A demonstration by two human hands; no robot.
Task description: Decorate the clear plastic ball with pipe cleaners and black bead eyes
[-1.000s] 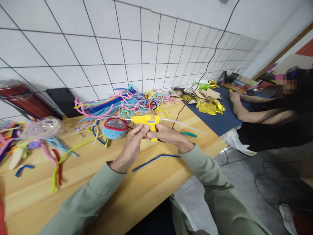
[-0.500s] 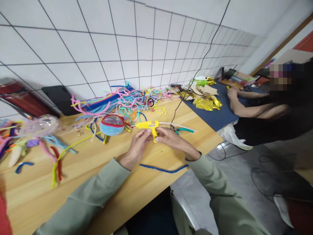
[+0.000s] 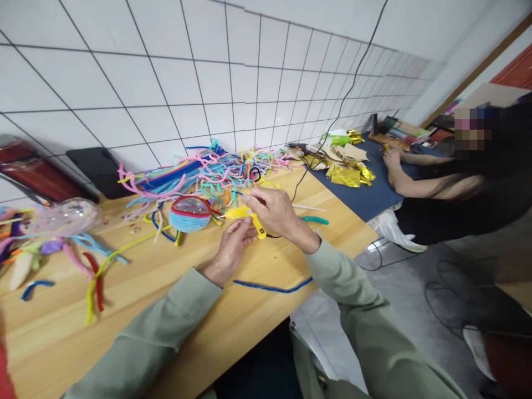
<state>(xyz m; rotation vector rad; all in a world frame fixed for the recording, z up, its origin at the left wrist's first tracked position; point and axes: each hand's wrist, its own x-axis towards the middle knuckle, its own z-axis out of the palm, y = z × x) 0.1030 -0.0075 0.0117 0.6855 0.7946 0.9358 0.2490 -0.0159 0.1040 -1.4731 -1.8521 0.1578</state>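
Observation:
A yellow hot glue gun (image 3: 239, 213) is held above the table, its nozzle pointing left. My left hand (image 3: 231, 247) is closed round its underside near the trigger, with the handle (image 3: 259, 227) slanting down beside the fingers. From the right, my right hand (image 3: 277, 211) curls over the back and top of the gun. Its fingers are bent against the body, and their tips are partly hidden. A clear glue stick (image 3: 310, 208) shows behind this hand. Just left of the nozzle sits a ball-shaped piece (image 3: 190, 220) of light blue pipe cleaners, with a red-rimmed clear top (image 3: 191, 205).
Pipe cleaners (image 3: 208, 172) are heaped along the tiled wall. A blue pipe cleaner (image 3: 272, 288) lies near the front edge. At left are a clear decorated piece (image 3: 62, 216), a phone (image 3: 95, 170) and a red flask (image 3: 37, 169). A black cord (image 3: 343, 102) hangs down; another person (image 3: 469, 188) works at right.
My right hand has moved from the gun's handle up and left over its back and top. My left hand stays on the gun, whose handle is now more exposed.

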